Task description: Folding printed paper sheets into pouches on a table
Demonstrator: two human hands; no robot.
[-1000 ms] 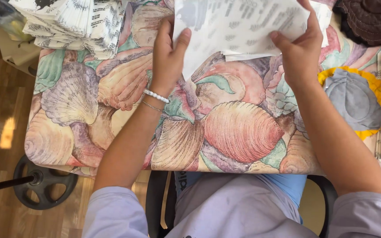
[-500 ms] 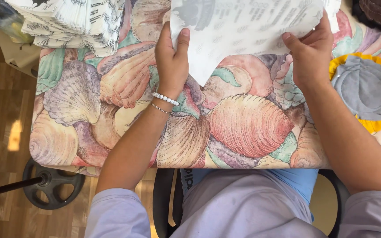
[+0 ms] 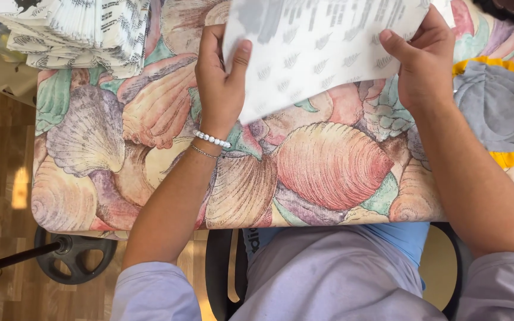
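Note:
A white paper sheet [image 3: 322, 53] with grey print and a small leaf pattern is held above a table covered in a seashell-print cloth [image 3: 150, 148]. My left hand [image 3: 218, 83] grips the sheet's left edge, thumb on top; a bead bracelet circles that wrist. My right hand [image 3: 426, 62] pinches the sheet's right edge. The sheet's lower corner points down toward the cloth between my hands. Its upper part runs out of view.
A stack of folded printed papers [image 3: 78, 32] lies at the table's far left. A grey and yellow round mat [image 3: 498, 107] sits at the right. A dark round stand base [image 3: 75, 255] rests on the wooden floor at the lower left.
The view has drawn nearer to the table. Both hands stay on the sheet, which now sits a little higher and farther from me.

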